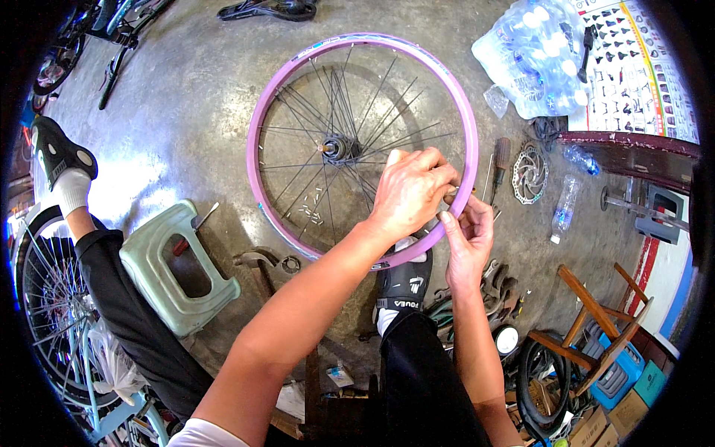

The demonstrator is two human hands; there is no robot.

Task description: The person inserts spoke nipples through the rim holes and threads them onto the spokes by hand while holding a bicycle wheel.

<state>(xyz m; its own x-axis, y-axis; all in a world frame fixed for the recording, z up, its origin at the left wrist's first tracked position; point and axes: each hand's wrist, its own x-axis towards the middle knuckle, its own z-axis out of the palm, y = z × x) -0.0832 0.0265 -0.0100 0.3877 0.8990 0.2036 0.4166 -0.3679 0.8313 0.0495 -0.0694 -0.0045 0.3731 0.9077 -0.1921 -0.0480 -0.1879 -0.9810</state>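
A lilac bicycle rim (pixel 258 156) with loose spokes running from a black hub (pixel 339 149) lies over the floor and my right shoe (pixel 398 287). My left hand (pixel 413 186) reaches across to the rim's lower right, fingers pinched near a spoke end on something small, largely hidden. My right hand (pixel 468 242) grips that part of the rim from outside, thumb up and fingers curled. Several small pale spoke nipples (pixel 313 212) lie on the floor within the circle. A screwdriver (pixel 501 160) and brake rotor (pixel 530 175) lie just right of the rim.
A green plastic stool (pixel 149 268) sits left, near my leg and a bicycle wheel (pixel 45 290). Bottle packs (pixel 525 56) are upper right, a saddle (pixel 264 10) at the top. Wrenches (pixel 499 287), black tyres (pixel 540 387) and a wooden stool (pixel 588 313) lie lower right.
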